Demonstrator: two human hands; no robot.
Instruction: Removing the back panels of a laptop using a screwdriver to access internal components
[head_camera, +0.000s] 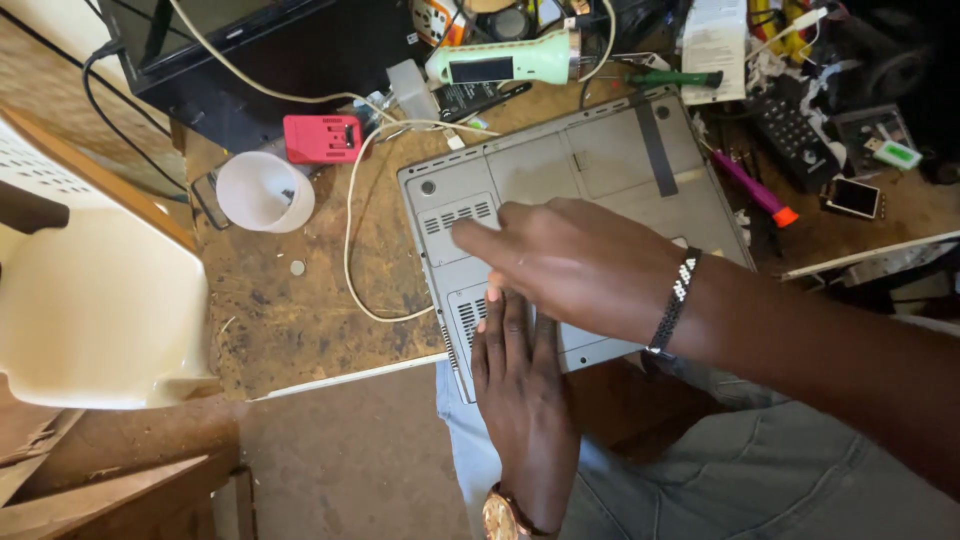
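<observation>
A grey laptop (600, 150) lies upside down on a worn wooden table (290, 320), its base panels and vent grilles facing up. My left hand (520, 400), with a gold watch (500, 515) at the wrist, lies flat with its fingertips on the laptop's near edge beside a vent. My right hand (575, 260), wearing a black and white beaded bracelet (675, 300), reaches across from the right. Its fingers are stretched out and rest on the base near the left vent grille. Neither hand holds anything.
Left of the laptop are a white cup (265, 190), a red block (322, 138) and a looping white cable (350, 240). Behind lie a green torch (505, 62) and green-handled screwdriver (675, 78). A magenta screwdriver (755, 190) and remote (795, 135) sit right. A white chair (90, 300) stands left.
</observation>
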